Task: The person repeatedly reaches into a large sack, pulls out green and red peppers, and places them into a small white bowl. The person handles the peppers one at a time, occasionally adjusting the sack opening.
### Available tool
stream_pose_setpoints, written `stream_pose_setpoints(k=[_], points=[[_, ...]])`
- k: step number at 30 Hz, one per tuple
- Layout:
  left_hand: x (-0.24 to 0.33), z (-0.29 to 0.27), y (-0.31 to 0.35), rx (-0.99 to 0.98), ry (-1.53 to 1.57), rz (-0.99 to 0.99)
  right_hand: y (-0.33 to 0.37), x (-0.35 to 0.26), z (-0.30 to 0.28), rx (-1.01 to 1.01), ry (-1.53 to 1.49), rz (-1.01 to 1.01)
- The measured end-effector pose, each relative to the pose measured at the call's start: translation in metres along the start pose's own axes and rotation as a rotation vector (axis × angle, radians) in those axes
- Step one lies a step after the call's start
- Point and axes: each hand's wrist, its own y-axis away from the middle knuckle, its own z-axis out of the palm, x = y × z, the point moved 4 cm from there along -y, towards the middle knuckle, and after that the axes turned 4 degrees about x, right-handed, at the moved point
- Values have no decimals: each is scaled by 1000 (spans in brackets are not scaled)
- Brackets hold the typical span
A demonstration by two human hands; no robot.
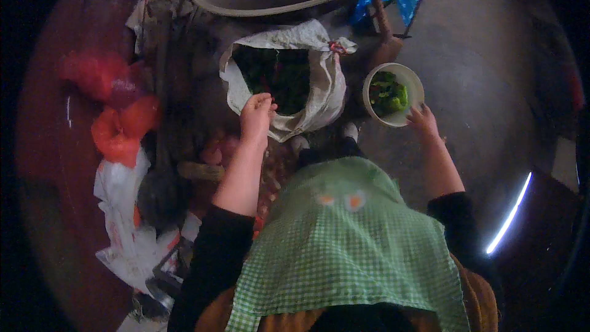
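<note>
My left hand is at the near edge of a white woven sack, its fingers curled together. Whatever they may hold is too small to make out. Dark green leafy stuff fills the sack's wide mouth, and a red tie is knotted at its right corner. Over to the right, my right hand reaches the near rim of a pale round bucket, fingers apart. Bright green leaves with some darker pieces lie inside that bucket.
A large metal basin stands beyond the sack. Behind the bucket is a dark frame with a blue plastic bag. Red, orange and white plastic bags pile up at left. A green checked apron covers my lap, above my shoes.
</note>
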Motion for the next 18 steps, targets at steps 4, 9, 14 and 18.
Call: stream_pose_setpoints(k=[4,9,14,18], points=[[-27,25,-68,-25,-571,311,-48,52,-9,32,2,31],[-50,113,-138,-48,-1204,838,-27,106,40,-300,367,-8],[-74,143,-178,-49,-1449,448,20,110,83,-488,333,19],[-75,128,-164,-98,-1314,307,28,92,97,-514,356,92]])
